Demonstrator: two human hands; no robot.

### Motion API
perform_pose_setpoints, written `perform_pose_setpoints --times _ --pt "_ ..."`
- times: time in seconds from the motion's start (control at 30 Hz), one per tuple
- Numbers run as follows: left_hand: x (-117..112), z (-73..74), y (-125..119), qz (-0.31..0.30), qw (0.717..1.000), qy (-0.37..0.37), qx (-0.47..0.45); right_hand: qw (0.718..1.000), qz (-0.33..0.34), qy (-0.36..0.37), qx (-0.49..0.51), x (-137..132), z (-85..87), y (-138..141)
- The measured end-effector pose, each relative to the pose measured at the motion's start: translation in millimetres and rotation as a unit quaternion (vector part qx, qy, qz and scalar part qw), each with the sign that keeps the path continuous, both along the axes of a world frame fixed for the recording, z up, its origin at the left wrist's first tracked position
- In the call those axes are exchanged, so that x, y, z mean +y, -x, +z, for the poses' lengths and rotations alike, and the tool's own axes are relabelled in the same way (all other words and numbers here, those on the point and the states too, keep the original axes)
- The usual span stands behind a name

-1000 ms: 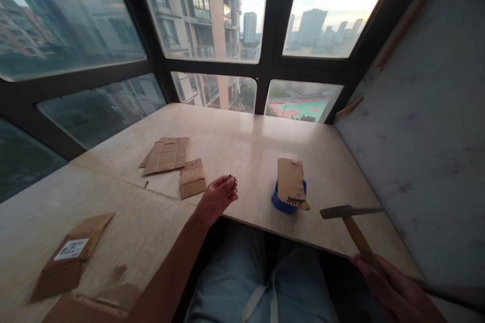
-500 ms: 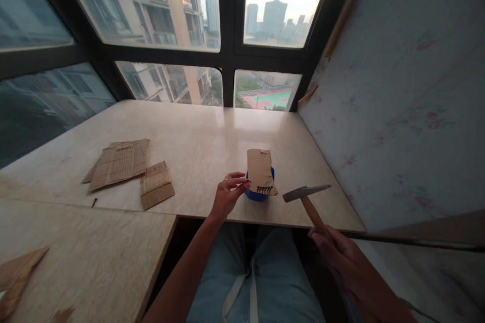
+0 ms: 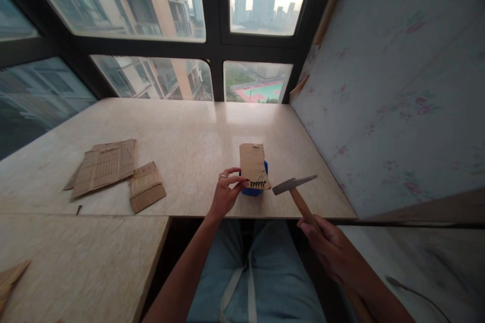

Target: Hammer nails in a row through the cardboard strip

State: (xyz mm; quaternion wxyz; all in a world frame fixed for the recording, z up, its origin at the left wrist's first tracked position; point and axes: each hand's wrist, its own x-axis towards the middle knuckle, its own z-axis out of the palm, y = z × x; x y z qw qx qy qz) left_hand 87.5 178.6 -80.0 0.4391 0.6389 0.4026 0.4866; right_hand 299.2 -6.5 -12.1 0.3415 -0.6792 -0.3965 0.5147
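Note:
A small cardboard piece (image 3: 251, 159) lies on top of a blue container (image 3: 252, 192) close to the counter's front edge. Along its near edge several dark nails (image 3: 258, 183) stand in a row. My left hand (image 3: 226, 193) is at the cardboard's left side, thumb and finger pinched on a small dark nail at the left end of that row. In my right hand (image 3: 326, 242) is the wooden handle of a hammer (image 3: 295, 184), its metal head raised to the right of the cardboard and apart from it.
Flattened cardboard sheets (image 3: 106, 167) and a folded cardboard piece (image 3: 147, 187) lie to the left on the stone counter (image 3: 182, 146). A loose nail (image 3: 79, 210) rests near the counter seam. Windows rise behind; a papered wall (image 3: 379, 75) stands right. A cable (image 3: 409, 288) lies lower right.
The view has shifted slightly, so most things sit further left. The hammer has stayed raised at the right, and my left hand keeps its pinch beside the nail row.

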Motion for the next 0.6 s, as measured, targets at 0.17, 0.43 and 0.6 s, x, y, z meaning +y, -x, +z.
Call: perform_pose_setpoints --times 0.17,0.43,0.6 --pt "1.8 -3.4 -1.6 -0.013 1.000 -0.002 0.003 1.000 -0.005 0.011 -0.002 2.4 2.8 3.5" --pt "3.0 -10.0 -1.7 -0.008 0.999 -0.017 0.039 1.000 0.009 -0.006 -0.006 7.1 7.9 7.1" --pt "2.4 -10.5 -1.8 0.001 0.998 -0.041 0.054 1.000 0.005 -0.013 0.005 8.4 7.1 7.6"
